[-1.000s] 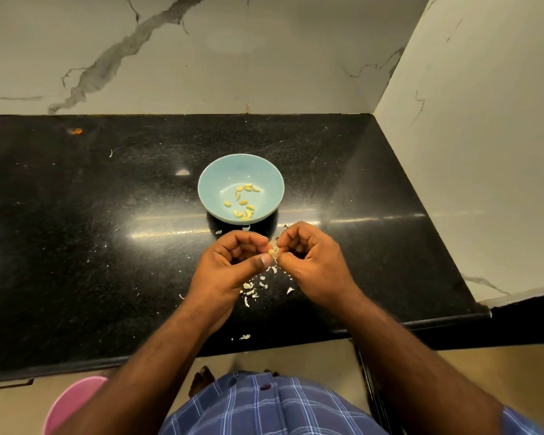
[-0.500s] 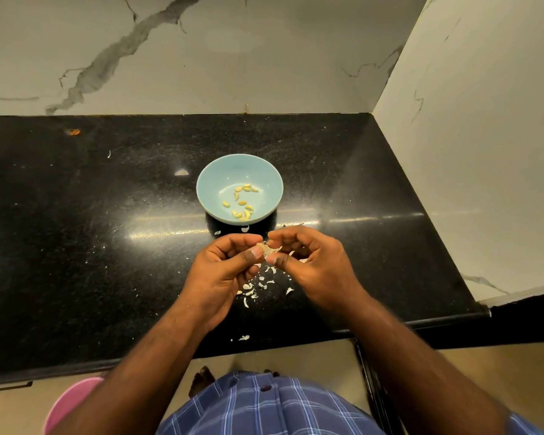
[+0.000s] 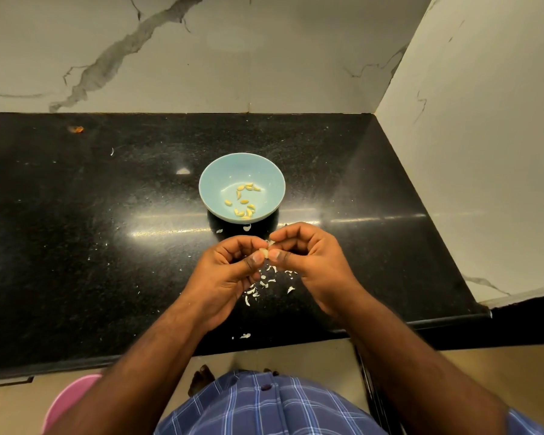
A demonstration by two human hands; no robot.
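Observation:
My left hand (image 3: 226, 274) and my right hand (image 3: 311, 262) meet above the black counter, just in front of a light blue bowl (image 3: 214, 174). Between their thumbs and fingertips they pinch one small pale garlic clove (image 3: 265, 251) with a bit of white skin sticking up from it. Several peeled yellowish cloves (image 3: 244, 200) lie in the bowl. White skin flakes (image 3: 261, 285) are scattered on the counter under my hands.
The black granite counter (image 3: 91, 230) ends at marble walls at the back and on the right. Its front edge runs just below my wrists. A pink round object (image 3: 66, 400) shows on the floor at the lower left. A small orange scrap (image 3: 76, 129) lies far left.
Both hands have shifted slightly away from me, toward the bowl, and opened a little. The clove and its skin now show more plainly between the fingertips.

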